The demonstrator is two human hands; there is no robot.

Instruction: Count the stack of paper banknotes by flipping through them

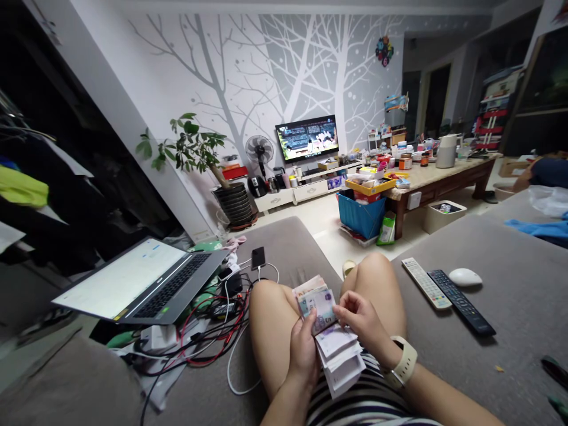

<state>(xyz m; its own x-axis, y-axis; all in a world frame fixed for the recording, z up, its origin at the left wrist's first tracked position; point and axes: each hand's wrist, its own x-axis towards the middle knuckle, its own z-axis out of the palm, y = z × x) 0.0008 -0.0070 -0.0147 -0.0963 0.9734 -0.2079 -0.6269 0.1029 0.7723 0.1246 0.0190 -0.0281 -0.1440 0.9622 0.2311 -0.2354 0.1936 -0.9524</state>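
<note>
A fanned stack of banknotes lies over my lap, with a 5 printed on the top note. My left hand is closed around the stack from the left, its thumb pressed on the upper note. At the stack's right edge is my right hand, fingers curled and thumb and forefinger pinched at the corner of a note. More pale purple and white notes hang down below, toward the striped clothing. A light wristwatch sits on my right wrist.
On the sofa to my right lie a white remote, a black remote and a white mouse. Left of me are an open laptop, tangled cables and a phone. Ahead stands a cluttered table beside a blue bin.
</note>
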